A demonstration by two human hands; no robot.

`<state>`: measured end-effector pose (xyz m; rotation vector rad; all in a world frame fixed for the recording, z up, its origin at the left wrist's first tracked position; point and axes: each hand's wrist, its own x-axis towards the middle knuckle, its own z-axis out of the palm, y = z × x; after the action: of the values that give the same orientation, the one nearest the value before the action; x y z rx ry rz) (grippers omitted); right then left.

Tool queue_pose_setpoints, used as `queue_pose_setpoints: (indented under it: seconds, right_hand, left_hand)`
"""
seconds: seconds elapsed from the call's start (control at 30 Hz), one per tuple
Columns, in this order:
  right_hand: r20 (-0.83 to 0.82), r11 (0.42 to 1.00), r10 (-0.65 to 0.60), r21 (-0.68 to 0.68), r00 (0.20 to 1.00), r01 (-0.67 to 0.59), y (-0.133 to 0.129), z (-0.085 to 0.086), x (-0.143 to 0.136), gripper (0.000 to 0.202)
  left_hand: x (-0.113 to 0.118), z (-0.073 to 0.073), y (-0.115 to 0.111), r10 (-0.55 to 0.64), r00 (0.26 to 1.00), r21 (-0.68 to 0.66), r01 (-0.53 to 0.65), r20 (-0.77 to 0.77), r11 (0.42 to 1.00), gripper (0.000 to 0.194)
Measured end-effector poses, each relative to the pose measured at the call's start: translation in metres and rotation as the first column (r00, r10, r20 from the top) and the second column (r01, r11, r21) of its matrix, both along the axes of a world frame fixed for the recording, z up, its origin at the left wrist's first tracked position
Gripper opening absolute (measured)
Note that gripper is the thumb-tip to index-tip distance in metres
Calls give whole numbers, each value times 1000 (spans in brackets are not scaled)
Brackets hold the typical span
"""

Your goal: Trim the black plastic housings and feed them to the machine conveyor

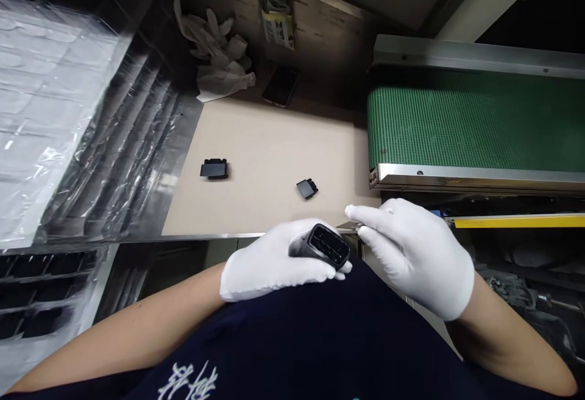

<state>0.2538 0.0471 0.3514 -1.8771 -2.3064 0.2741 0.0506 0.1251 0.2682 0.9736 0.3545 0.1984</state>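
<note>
My left hand, in a white glove, is wrapped round a hollow black plastic housing, its open end tilted up towards me. Just to its right, my gloved right hand has its thumb and forefinger drawn together near the table's front edge. A thin greyish sliver shows at those fingertips, too small to name. Beyond my hands, a small black plastic part lies on the beige board. Another black plastic part lies farther left on the same board.
A green conveyor belt with a metal frame stands at the right. Plastic-wrapped trays are stacked at the left. White gloves, a phone and a yellow packet are at the back. A yellow bar runs below the conveyor.
</note>
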Motion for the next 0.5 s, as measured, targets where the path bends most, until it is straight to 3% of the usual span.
queue_pose_setpoints:
  seconds: [0.07, 0.17, 0.27, 0.5]
  right_hand:
    - [180, 998, 53, 16, 982, -57, 2, 5, -9, 28]
    - [357, 991, 134, -67, 925, -117, 6, 11, -20, 27]
    - [420, 978, 195, -150, 886, -144, 8, 14, -28, 31]
    - [448, 969, 220, -204, 867, -140, 8, 14, -34, 41]
  left_hand:
    - [1, 1, -2, 17, 1000, 53, -16, -16, 998, 21]
    - [1, 2, -4, 41, 998, 121, -34, -50, 992, 19]
    - [1, 3, -6, 63, 993, 161, -47, -96, 986, 17]
    - [-2, 1, -11, 96, 988, 130, -80, -119, 988, 15]
